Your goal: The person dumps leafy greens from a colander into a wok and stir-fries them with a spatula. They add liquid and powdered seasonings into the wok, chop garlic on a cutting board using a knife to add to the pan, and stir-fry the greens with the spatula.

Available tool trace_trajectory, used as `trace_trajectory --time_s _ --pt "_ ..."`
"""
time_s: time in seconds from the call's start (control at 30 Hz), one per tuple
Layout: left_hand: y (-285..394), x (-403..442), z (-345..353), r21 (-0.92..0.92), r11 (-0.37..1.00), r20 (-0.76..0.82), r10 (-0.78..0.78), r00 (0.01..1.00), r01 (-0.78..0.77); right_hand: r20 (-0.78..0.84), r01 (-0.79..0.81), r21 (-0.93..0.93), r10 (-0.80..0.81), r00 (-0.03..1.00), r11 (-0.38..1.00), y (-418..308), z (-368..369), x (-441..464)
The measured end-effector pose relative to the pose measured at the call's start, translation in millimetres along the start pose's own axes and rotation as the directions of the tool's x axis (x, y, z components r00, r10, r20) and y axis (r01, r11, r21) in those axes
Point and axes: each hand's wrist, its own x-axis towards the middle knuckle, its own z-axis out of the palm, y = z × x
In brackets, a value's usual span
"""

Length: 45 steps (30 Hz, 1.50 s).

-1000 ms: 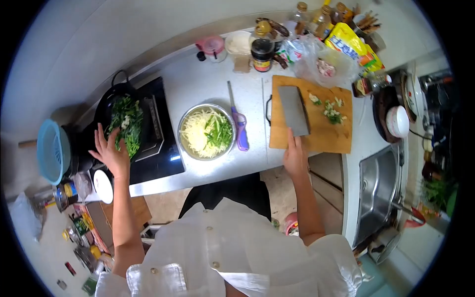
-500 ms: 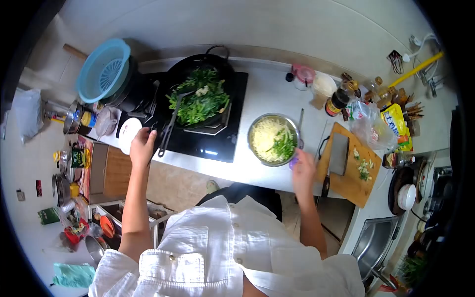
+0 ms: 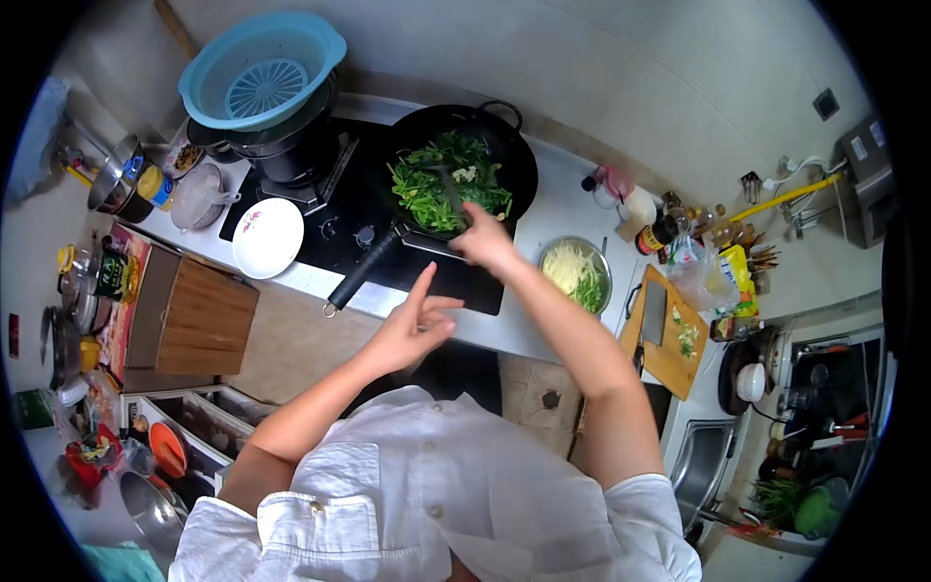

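My right hand [image 3: 482, 239] is closed on the handle of a dark spatula [image 3: 450, 189], whose head rests among green leafy vegetables [image 3: 420, 194] in a black wok [image 3: 519, 167]. A little chopped garlic [image 3: 465, 174] lies on the leaves. My left hand [image 3: 412, 330] is open and empty, its fingers apart, near the counter's front edge and right of the wok's black handle [image 3: 367, 265]. A steel bowl [image 3: 605, 282] with pale shreds and green strips stands right of the stove.
Left of the wok are a white plate [image 3: 269, 239] and a blue basket [image 3: 325, 44] on a dark pot [image 3: 291, 145]. On the right, a cleaver [image 3: 655, 312] lies on a wooden board [image 3: 669, 369]. Beyond it are a sink [image 3: 700, 461] and bottles [image 3: 659, 235].
The view has swung left. My right hand has left the cleaver, passed the bowl and taken hold of the spatula. My left hand has moved away from the plate and opened.
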Motion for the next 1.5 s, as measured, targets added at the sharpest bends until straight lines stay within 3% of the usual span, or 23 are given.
trace_trajectory --time_s 0.03,0.07,0.13,0.17,0.23,0.3,0.37,0.47,0.53,0.67,0.73,0.77,0.8,0.9,0.97,1.07,1.2,1.3,1.5 --pt "-2 -7 -10 0.062 0.996 -0.053 0.064 0.997 -0.061 -0.057 0.162 -0.282 -0.185 0.981 0.946 11 -23 18" --pt "-6 -16 -21 0.124 0.986 -0.105 0.126 0.986 -0.112 -0.051 0.282 -0.544 -0.367 0.929 0.79 23 -43 31" --pt "-12 -36 -43 0.148 0.975 -0.28 0.204 0.938 -0.168 0.009 0.247 -0.638 -0.314 0.949 0.729 -15 -75 -3" --pt "-10 -43 -56 0.248 0.96 -0.361 0.213 0.908 -0.126 0.014 0.242 -0.656 -0.309 0.951 0.715 -28 -76 -13" --pt "-19 -51 -74 0.427 0.901 -0.498 0.299 0.814 -0.069 -0.132 -0.047 -0.777 -0.089 0.987 0.628 -39 -71 -31" --pt "-28 -47 -90 0.568 0.822 -0.535 0.392 0.748 -0.024 -0.142 -0.089 -0.835 -0.056 0.988 0.543 -10 -55 -29" --pt "-31 -43 -99 0.535 0.845 -0.553 0.372 0.745 -0.024 -0.156 -0.121 -0.887 -0.044 0.987 0.446 -1 -47 -36" --pt "-40 -44 -104 0.484 0.874 -0.563 0.339 0.754 -0.031 -0.036 -0.036 -0.94 0.006 0.999 0.339 -1 -40 -75" --pt "-49 -45 -105 0.446 0.895 -0.565 0.289 0.773 -0.009 0.092 0.083 -0.96 0.019 0.996 0.268 -24 -53 -102" --pt "-60 -45 -102 0.372 0.928 -0.584 0.228 0.779 0.007 0.023 0.03 -0.979 -0.036 0.999 0.204 -87 -75 -136" --pt "-63 -44 -101 0.362 0.932 -0.588 0.226 0.776 0.004 0.03 0.031 -0.998 -0.006 1.0 0.063 -100 -68 -144" --pt "-64 -44 -101 0.36 0.933 -0.586 0.228 0.777 -0.002 0.045 0.043 -0.999 0.105 0.993 0.025 -104 -57 -137" --pt "-64 -44 -100 0.358 0.934 -0.588 0.228 0.776 -0.003 0.078 0.076 -0.994 0.016 0.997 0.082 -91 -48 -128" --pt "-63 -48 -101 0.355 0.935 -0.578 0.221 0.785 -0.001 -0.024 -0.024 -0.997 0.0 1.0 0.079 -68 -40 -67" --pt "-62 -56 -103 0.367 0.929 -0.563 0.254 0.787 -0.037 -0.147 -0.106 -0.949 -0.121 0.982 0.295 -73 -58 -47" --pt "-65 -70 -106 0.312 0.949 -0.617 0.17 0.769 0.04 -0.184 -0.123 -0.933 -0.153 0.971 0.339 -91 -76 -42" --pt "-76 -80 -106 0.267 0.953 -0.64 0.064 0.766 0.143 -0.287 -0.212 -0.876 -0.114 0.951 0.433 -54 -56 -7" --pt "-76 -81 -103 0.258 0.963 -0.632 0.106 0.768 0.08 -0.159 -0.104 -0.939 -0.146 0.976 0.327 -7 -36 -16" --pt "-87 -76 -109 0.199 0.978 -0.627 0.074 0.775 0.068 0.0 0.022 -0.985 -0.129 0.992 0.169 -106 -67 -120"
